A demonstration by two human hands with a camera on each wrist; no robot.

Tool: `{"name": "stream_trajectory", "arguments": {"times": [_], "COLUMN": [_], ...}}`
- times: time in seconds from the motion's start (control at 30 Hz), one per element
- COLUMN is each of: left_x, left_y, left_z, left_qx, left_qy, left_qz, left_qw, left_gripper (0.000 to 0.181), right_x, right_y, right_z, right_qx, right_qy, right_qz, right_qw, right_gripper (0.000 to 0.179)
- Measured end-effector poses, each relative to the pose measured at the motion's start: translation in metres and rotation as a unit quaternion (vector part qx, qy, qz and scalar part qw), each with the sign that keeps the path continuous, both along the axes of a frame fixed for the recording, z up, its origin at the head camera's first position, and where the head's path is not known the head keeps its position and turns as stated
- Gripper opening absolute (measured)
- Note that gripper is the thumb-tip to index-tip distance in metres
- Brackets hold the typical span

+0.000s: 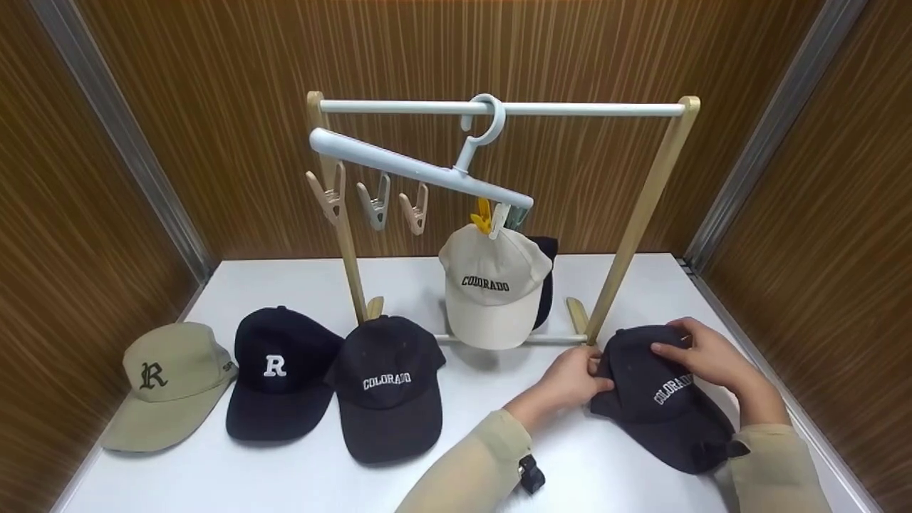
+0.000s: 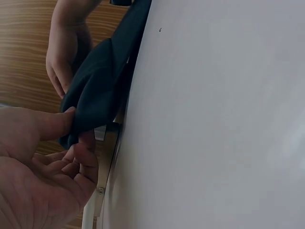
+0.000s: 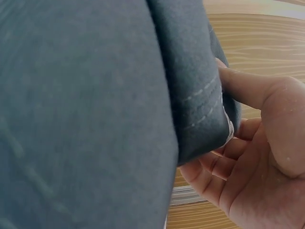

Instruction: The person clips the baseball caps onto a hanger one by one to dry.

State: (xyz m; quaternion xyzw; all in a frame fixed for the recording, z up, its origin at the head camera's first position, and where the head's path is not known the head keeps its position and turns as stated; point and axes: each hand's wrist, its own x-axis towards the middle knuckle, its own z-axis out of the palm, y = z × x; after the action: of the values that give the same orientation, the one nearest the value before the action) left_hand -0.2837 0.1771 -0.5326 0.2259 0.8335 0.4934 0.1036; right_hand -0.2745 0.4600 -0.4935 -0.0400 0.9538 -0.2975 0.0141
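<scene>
A dark baseball cap point(image 1: 645, 381) with white COLORADO lettering is at the right, its brim angled toward the lower right. My left hand point(image 1: 566, 377) pinches the cap's left edge between thumb and fingers; the left wrist view shows the folded cloth point(image 2: 93, 95) in that grip. On the other side my right hand point(image 1: 712, 360) grips the top right of the crown, thumb on the front. From the right wrist, the fingers point(image 3: 205, 176) curl beneath a stitched fold of the cap point(image 3: 198, 109). The left hand is right by the foot of the rack's right post point(image 1: 645, 206).
A pale blue hanger point(image 1: 420, 169) tilts from the rack's rail point(image 1: 584, 109). Its left side carries bare clothespins point(image 1: 376, 203); its lower right end holds a cream COLORADO cap point(image 1: 491, 285), a dark cap behind. An olive cap point(image 1: 167, 385), navy cap point(image 1: 281, 377) and black cap point(image 1: 388, 392) lie leftward.
</scene>
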Motion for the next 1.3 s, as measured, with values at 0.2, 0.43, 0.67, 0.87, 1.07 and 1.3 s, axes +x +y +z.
{"name": "stream_trajectory", "arguments": {"times": [0.2,0.43,0.67,0.87,1.07,1.3], "left_x": [-0.003,-0.005,-0.006,-0.007,-0.013,-0.017], "left_y": [-0.006,-0.009,-0.015,-0.021,-0.033,-0.049], "left_z": [0.001,0.001,0.001,0.002,0.005,0.005], "left_qx": [0.019,0.063,0.081,0.086,0.084,0.07], "left_qy": [-0.009,-0.018,-0.038,-0.055,-0.054,-0.045], "left_qz": [-0.007,-0.023,-0.023,0.005,0.006,-0.004], "left_qw": [0.9997,0.9976,0.9957,0.9948,0.995,0.9965], "left_gripper": [0.056,0.049,0.04,0.046,0.04,0.027], "right_x": [0.0,0.0,0.0,-0.001,-0.002,-0.003], "right_y": [-0.003,-0.006,-0.012,-0.016,-0.023,-0.029], "right_z": [0.001,0.002,0.002,0.002,0.001,-0.001], "right_qx": [-0.007,-0.018,-0.033,-0.039,-0.047,-0.07], "right_qy": [0.006,0.004,0.014,0.021,0.023,0.014], "right_qz": [0.004,0.003,0.007,0.011,0.021,0.04], "right_qw": [1.0,0.9998,0.9993,0.999,0.9984,0.9967], "right_gripper": [0.074,0.073,0.068,0.062,0.052,0.042]}}
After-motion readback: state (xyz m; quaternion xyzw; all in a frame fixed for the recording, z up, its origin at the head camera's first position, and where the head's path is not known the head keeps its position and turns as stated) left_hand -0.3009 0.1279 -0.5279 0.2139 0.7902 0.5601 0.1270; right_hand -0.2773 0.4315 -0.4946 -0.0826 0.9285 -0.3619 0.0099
